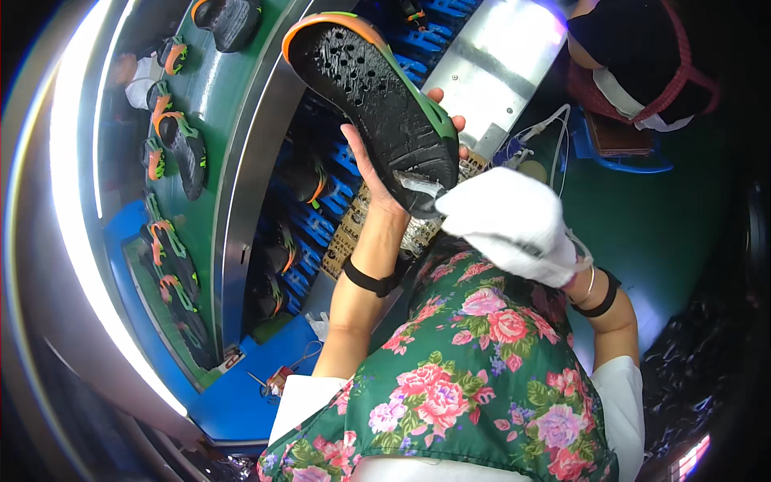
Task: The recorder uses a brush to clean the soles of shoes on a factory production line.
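My left hand (387, 199) grips a shoe (369, 104) from beneath, thumb on one side and fingertips round the other. Its black underside faces up, with round dark spots toward the toe and an orange and green edge. A whitish, shiny patch lies near the heel. My right hand (514, 225), in a white glove, is closed at the heel end and seems to touch it. Whatever its fingers may hold is hidden by the glove.
On my left runs a green conveyor belt (210, 96) behind a metal rail, carrying several similar shoes. Blue racks (317, 217) with shoes stand beyond my left arm. A metal box (494, 68) is ahead. Another person (634, 64) sits at the upper right, near a blue stool (634, 165).
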### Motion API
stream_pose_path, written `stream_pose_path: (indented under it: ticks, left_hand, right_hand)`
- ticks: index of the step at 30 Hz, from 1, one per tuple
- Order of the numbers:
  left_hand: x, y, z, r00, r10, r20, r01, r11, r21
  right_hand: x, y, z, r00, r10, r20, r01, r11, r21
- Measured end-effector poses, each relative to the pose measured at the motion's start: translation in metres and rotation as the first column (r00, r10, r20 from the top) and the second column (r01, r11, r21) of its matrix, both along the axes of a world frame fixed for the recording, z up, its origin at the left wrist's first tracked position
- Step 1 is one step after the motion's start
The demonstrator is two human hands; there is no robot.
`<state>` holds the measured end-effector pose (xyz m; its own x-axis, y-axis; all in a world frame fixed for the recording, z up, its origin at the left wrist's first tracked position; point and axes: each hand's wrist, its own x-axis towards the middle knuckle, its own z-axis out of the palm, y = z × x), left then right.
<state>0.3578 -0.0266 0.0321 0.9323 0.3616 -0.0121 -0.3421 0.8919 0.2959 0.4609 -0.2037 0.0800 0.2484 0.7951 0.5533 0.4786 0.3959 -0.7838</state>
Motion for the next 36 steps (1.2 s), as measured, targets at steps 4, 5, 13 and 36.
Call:
stream_pose_path:
  ticks: [4,5,13,36]
  left_hand:
    - [0.003,0.009,0.001,0.996,-0.094,-0.008,0.093,0.993,-0.072]
    - [0.001,0.01,0.001,0.996,-0.083,-0.01,0.082,0.994,-0.076]
    - [0.005,0.023,-0.005,0.954,-0.286,0.095,0.292,0.955,-0.06]
    - [0.005,0.043,0.023,0.795,-0.438,-0.419,0.45,0.89,-0.077]
  right_hand:
    - [-0.005,-0.003,0.0,0.976,0.162,-0.145,-0.171,0.984,-0.052]
    - [-0.001,-0.004,0.004,0.909,0.217,-0.355,-0.266,0.959,-0.096]
    - [0.004,0.003,-0.006,0.948,0.03,0.316,-0.048,0.998,0.051]
    - [0.013,-0.007,0.01,0.911,0.206,0.357,-0.199,0.978,-0.057]
